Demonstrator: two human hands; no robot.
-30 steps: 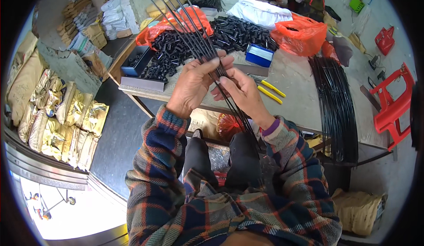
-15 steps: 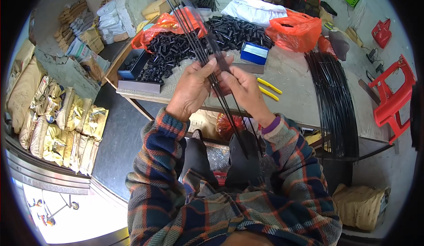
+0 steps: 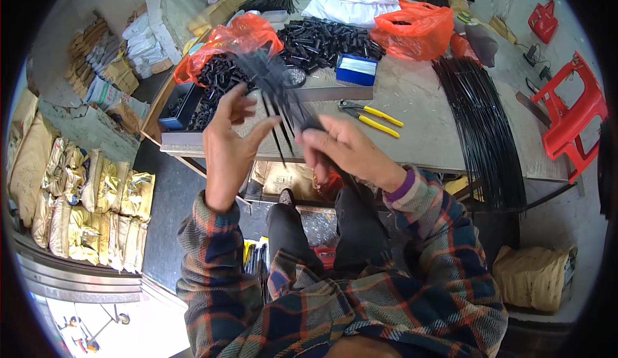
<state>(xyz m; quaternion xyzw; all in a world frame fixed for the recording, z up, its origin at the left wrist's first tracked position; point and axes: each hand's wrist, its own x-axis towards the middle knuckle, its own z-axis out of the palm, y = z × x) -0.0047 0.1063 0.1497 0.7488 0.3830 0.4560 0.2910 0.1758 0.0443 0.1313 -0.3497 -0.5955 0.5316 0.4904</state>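
Note:
My right hand (image 3: 351,152) is closed around a bunch of thin black rods (image 3: 278,97), blurred at their far end. The rods slant from the tabletop's far left side back through my fingers towards my lap. To their left is my left hand (image 3: 228,142), its thumb and fingers spread and nothing in its grasp. Yellow-handled pliers (image 3: 380,120) lie on the table just beyond my right hand. A small blue box (image 3: 355,73) with pale contents sits farther back, beside a heap of short black tubes (image 3: 328,43).
A large sheaf of black rods (image 3: 479,133) overhangs the table (image 3: 418,126) at right, near a red plastic stool (image 3: 573,120). Red plastic bags (image 3: 415,30) and a dark blue bin (image 3: 180,110) stand on the table. Stacked sacks (image 3: 90,191) line the left; another person sits across.
My left hand has let go of the rods and moved left, opening. My right hand keeps hold of them, slightly lower, and the view has shifted a little.

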